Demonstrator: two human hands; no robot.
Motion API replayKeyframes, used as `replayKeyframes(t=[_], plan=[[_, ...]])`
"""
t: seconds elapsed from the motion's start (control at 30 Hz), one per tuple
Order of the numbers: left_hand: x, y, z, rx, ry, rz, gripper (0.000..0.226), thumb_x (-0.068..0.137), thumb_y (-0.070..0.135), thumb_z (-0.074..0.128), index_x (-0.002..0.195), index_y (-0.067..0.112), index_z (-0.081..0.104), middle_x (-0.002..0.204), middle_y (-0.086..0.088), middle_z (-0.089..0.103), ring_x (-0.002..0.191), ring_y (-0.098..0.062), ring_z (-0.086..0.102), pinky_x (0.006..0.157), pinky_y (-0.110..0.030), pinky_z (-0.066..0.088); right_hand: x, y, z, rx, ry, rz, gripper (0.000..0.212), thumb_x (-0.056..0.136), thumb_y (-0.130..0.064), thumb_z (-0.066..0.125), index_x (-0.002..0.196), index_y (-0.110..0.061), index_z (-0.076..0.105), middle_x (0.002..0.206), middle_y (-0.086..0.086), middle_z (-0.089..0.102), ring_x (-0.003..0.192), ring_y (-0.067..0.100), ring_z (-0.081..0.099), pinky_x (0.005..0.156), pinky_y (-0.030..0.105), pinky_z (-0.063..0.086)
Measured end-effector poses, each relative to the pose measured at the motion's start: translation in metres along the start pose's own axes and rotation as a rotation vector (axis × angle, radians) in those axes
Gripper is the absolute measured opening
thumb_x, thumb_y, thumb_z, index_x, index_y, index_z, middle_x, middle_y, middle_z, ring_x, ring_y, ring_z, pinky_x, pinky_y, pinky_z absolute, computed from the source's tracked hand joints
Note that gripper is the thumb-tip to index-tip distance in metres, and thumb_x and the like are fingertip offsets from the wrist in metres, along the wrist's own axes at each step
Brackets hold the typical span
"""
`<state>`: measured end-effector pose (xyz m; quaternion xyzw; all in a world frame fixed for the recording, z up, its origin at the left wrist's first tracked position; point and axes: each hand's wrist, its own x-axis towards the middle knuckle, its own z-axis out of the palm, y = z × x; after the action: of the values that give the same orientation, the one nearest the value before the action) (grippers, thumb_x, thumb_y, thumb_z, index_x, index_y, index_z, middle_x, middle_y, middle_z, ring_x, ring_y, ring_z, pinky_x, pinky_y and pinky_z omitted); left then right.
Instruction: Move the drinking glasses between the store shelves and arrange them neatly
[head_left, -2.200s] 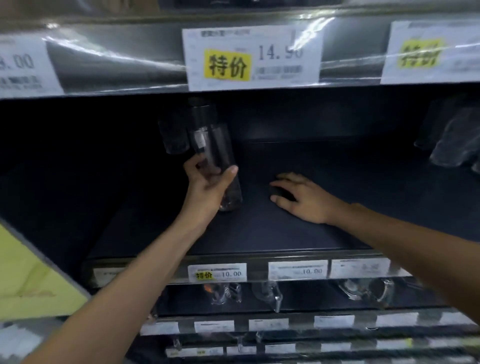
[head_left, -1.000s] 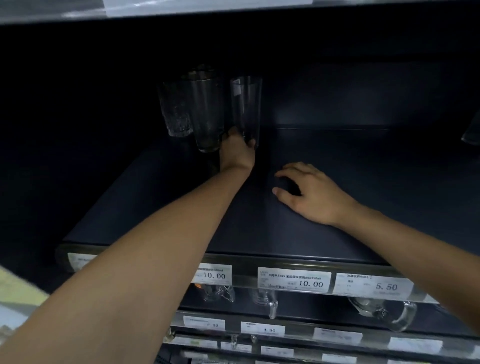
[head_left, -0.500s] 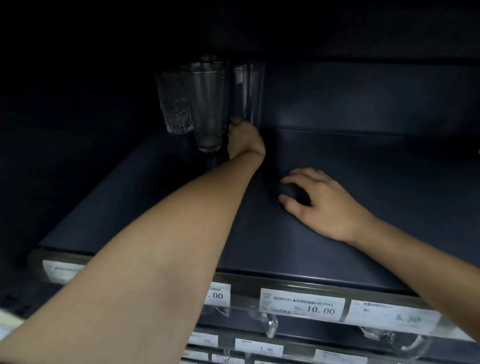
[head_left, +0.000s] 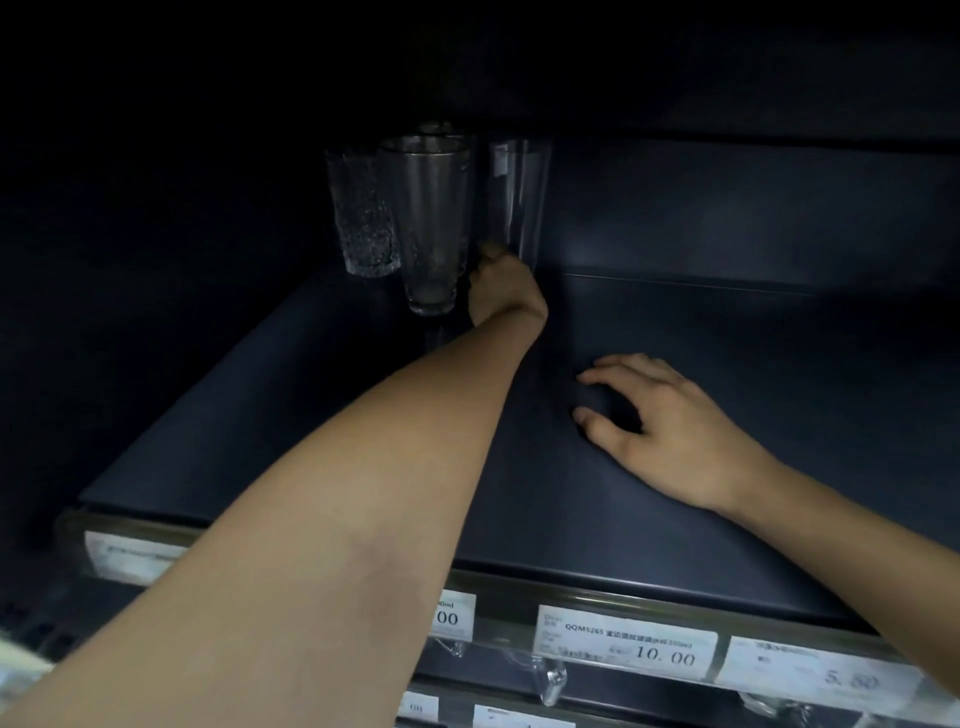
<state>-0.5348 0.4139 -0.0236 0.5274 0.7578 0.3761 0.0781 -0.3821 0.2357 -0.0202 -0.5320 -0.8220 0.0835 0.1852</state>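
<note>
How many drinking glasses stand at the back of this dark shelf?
3: a textured glass at the left, a tall glass beside it, nearer, and a straight clear glass at the right, gripped by the left hand. A fourth may hide behind the tall one.

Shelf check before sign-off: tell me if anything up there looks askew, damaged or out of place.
Nothing tipped or broken shows. The tapered glass stands forward of the textured glass and the plain glass that the left hand grips, so the row is uneven. The back is dim.
</note>
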Motion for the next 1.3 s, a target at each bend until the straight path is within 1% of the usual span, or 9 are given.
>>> replayKeyframes(t=[0.17,0.3,0.67,0.83,0.97,1.07,1.13,1.23,1.3], plan=[[0.003,0.001,0.003,0.026,-0.016,-0.013,0.047,0.104,0.022,0.045,0.142,-0.003,0.036,0.138,-0.020,0.055,0.128,-0.033,0.050,0.100,-0.042,0.044,0.000,0.001,0.001,-0.010,-0.008,-0.003,0.051,0.094,-0.047,0.053,0.140,-0.025,0.053,0.148,-0.007,0.045,0.137,0.011,0.036,0.113,0.020,0.021],[0.003,0.001,0.003,0.056,-0.014,-0.010,0.046,0.104,0.020,0.043,0.143,-0.003,0.034,0.139,-0.020,0.054,0.131,-0.032,0.046,0.101,-0.040,0.040,0.000,0.001,0.000,-0.002,-0.008,-0.003,0.052,0.093,-0.049,0.052,0.140,-0.026,0.053,0.148,-0.008,0.045,0.138,0.010,0.035,0.116,0.023,0.022],[0.000,0.001,0.000,0.034,-0.009,-0.003,0.048,0.104,0.020,0.045,0.144,-0.005,0.035,0.139,-0.021,0.054,0.130,-0.033,0.048,0.100,-0.040,0.041,0.001,0.001,0.001,0.011,0.004,-0.006,0.051,0.092,-0.049,0.052,0.138,-0.026,0.054,0.146,-0.009,0.047,0.136,0.010,0.038,0.115,0.023,0.023],[-0.010,0.001,-0.007,0.015,0.005,0.001,0.049,0.103,0.020,0.048,0.142,-0.006,0.033,0.135,-0.021,0.057,0.124,-0.031,0.054,0.095,-0.037,0.046,0.001,0.002,0.001,0.010,0.001,-0.010,0.051,0.092,-0.049,0.053,0.138,-0.027,0.054,0.146,-0.009,0.046,0.136,0.010,0.038,0.116,0.025,0.024],[-0.033,0.003,-0.023,0.005,-0.070,0.055,0.058,0.095,0.018,0.058,0.141,-0.005,0.032,0.135,-0.021,0.055,0.124,-0.032,0.054,0.094,-0.037,0.049,0.002,0.003,0.000,0.022,-0.008,-0.002,0.048,0.092,-0.049,0.055,0.135,-0.027,0.056,0.146,-0.009,0.047,0.135,0.012,0.039,0.114,0.023,0.024],[-0.056,-0.002,-0.039,0.006,-0.130,0.126,0.043,0.094,0.016,0.058,0.132,0.001,0.046,0.129,-0.018,0.060,0.118,-0.032,0.058,0.087,-0.038,0.052,0.002,0.005,0.000,0.046,0.006,0.000,0.045,0.091,-0.046,0.058,0.131,-0.025,0.060,0.142,-0.008,0.052,0.133,0.012,0.043,0.112,0.022,0.027],[-0.073,-0.007,-0.053,0.007,-0.183,0.174,0.032,0.095,0.016,0.056,0.124,0.003,0.056,0.122,-0.015,0.064,0.112,-0.031,0.062,0.082,-0.035,0.053,0.002,0.005,-0.002,0.067,0.022,0.009,0.040,0.092,-0.042,0.061,0.128,-0.023,0.063,0.138,-0.008,0.057,0.130,0.013,0.046,0.106,0.016,0.026],[-0.098,-0.017,-0.082,-0.053,-0.290,0.202,0.027,0.096,0.016,0.054,0.120,0.007,0.062,0.119,-0.013,0.066,0.111,-0.029,0.062,0.088,-0.035,0.054,0.000,0.004,-0.004,0.084,0.024,0.026,0.036,0.093,-0.036,0.064,0.126,-0.021,0.065,0.137,-0.007,0.059,0.130,0.014,0.049,0.104,0.014,0.025],[-0.110,-0.026,-0.105,-0.107,-0.374,0.217,0.022,0.097,0.017,0.055,0.115,0.012,0.064,0.116,-0.007,0.065,0.112,-0.026,0.061,0.091,-0.031,0.051,-0.003,0.002,-0.007,0.071,0.015,0.023,0.036,0.094,-0.034,0.064,0.127,-0.019,0.065,0.140,-0.004,0.058,0.131,0.017,0.049,0.104,0.014,0.025]])
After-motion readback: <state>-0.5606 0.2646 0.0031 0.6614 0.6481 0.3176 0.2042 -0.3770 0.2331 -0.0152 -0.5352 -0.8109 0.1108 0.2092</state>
